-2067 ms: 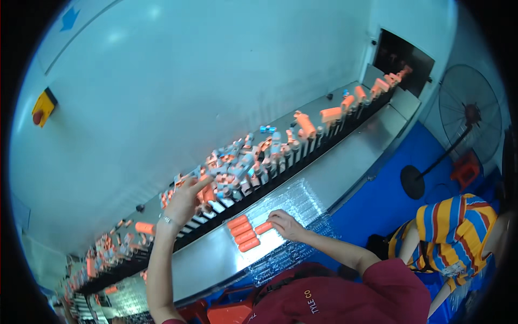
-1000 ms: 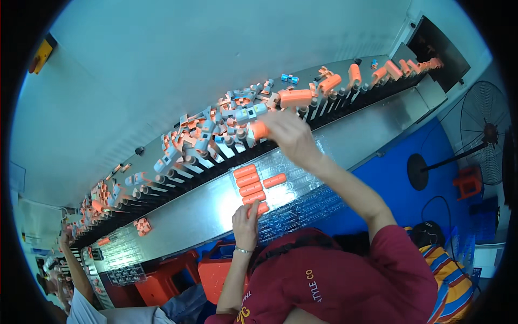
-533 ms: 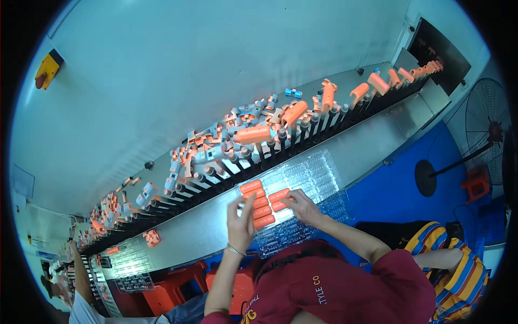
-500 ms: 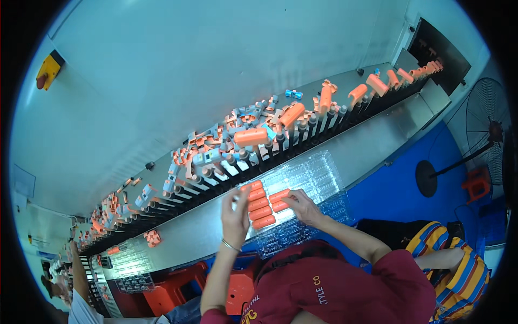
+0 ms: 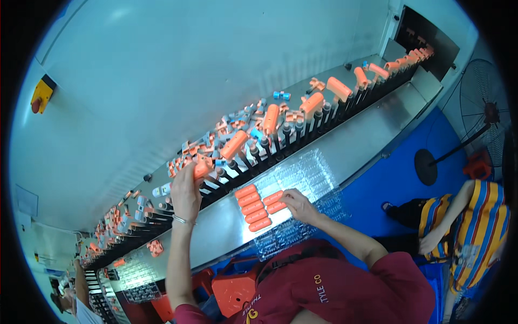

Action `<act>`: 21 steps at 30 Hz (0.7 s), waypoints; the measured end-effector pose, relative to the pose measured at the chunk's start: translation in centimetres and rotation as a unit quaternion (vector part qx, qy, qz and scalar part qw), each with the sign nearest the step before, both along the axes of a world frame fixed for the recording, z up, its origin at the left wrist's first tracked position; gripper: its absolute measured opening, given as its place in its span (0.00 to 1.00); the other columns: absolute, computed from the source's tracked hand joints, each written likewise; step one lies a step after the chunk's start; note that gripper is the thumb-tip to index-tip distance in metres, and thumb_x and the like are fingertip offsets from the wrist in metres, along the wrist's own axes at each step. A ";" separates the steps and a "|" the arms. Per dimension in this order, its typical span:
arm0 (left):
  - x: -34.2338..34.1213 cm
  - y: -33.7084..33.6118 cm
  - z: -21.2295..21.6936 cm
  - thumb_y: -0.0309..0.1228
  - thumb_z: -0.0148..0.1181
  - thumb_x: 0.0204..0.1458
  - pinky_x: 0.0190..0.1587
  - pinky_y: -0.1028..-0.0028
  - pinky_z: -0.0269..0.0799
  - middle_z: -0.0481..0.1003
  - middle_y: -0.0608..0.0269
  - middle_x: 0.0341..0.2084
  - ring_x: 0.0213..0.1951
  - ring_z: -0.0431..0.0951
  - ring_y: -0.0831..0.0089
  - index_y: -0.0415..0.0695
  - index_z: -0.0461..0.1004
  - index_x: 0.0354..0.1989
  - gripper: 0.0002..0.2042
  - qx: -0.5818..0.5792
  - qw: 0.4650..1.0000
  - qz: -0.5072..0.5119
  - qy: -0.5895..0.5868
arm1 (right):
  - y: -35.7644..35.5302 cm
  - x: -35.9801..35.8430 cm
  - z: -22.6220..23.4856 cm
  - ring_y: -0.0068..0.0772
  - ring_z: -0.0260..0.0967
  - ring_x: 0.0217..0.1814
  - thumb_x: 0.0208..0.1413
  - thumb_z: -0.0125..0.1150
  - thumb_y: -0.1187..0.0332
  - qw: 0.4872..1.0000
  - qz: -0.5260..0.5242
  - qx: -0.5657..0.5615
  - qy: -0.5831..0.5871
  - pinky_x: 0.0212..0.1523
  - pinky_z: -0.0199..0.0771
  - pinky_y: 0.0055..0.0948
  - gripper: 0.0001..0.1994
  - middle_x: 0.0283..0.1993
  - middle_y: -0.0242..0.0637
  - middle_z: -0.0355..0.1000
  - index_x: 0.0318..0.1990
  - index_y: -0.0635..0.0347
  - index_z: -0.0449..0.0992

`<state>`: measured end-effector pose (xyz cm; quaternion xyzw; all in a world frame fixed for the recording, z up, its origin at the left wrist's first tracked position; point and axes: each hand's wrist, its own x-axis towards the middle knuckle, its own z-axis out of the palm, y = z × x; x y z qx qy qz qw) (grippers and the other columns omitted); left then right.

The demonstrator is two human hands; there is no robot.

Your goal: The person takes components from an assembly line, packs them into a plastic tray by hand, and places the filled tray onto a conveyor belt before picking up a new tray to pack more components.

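Note:
My left hand (image 5: pixel 186 191) reaches up to the row of upright spindles. Its fingers close around a curved orange plastic shell (image 5: pixel 203 168) at the top of one spindle. My right hand (image 5: pixel 300 207) rests over the clear plastic blister tray (image 5: pixel 310 170), fingertips pinched at the end of an orange shell (image 5: pixel 275 207) in the shorter right column. Beside it runs a longer left column of matching orange shells (image 5: pixel 251 207), lying close together.
Spindles carrying more orange shells (image 5: pixel 312 103) run along the bench. Behind them lies a heap of grey and orange parts (image 5: pixel 208 141). Red stools (image 5: pixel 233 291) stand below the bench. A black fan (image 5: pixel 490 113) and a person in a striped top (image 5: pixel 480 232) are at the right.
My left hand has moved from the left column of shells up and left to the spindle row, where it now grips a shell. My right hand stays at the tray. Shells on the spindles have shifted along.

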<state>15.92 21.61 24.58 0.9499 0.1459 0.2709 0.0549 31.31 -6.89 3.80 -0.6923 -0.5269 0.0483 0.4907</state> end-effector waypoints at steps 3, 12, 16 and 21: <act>-0.9 -2.4 -3.1 0.21 0.58 0.55 0.55 0.55 0.69 0.76 0.49 0.48 0.51 0.76 0.49 0.38 0.72 0.53 0.16 0.071 0.984 0.036 -0.157 | -0.2 1.0 -0.5 0.47 0.69 0.48 0.54 0.55 0.80 1.000 -0.012 -0.001 0.003 0.47 0.74 0.38 0.09 0.44 0.44 0.69 0.42 0.65 0.76; 5.0 -10.9 -16.7 0.18 0.57 0.49 0.51 0.60 0.72 0.69 0.47 0.48 0.50 0.73 0.50 0.42 0.68 0.63 0.28 -0.193 0.978 -0.076 0.007 | 1.0 0.0 -0.1 0.44 0.71 0.48 0.51 0.57 0.83 1.000 -0.019 0.018 -0.007 0.47 0.75 0.36 0.11 0.44 0.43 0.70 0.42 0.64 0.78; 6.1 -10.9 -20.0 0.24 0.53 0.52 0.55 0.59 0.67 0.68 0.52 0.50 0.54 0.68 0.52 0.44 0.66 0.64 0.27 -0.072 0.992 -0.076 0.073 | 0.7 -0.5 -0.3 0.45 0.71 0.48 0.50 0.58 0.83 1.000 -0.017 0.017 -0.006 0.48 0.75 0.37 0.12 0.45 0.43 0.71 0.42 0.64 0.78; 4.7 -12.3 -16.3 0.22 0.56 0.49 0.56 0.58 0.64 0.68 0.54 0.51 0.54 0.68 0.53 0.46 0.69 0.63 0.28 -0.107 0.989 -0.098 0.040 | -0.4 -0.4 0.2 0.46 0.71 0.48 0.50 0.57 0.83 1.000 -0.011 0.013 -0.008 0.47 0.75 0.38 0.12 0.45 0.44 0.71 0.42 0.64 0.78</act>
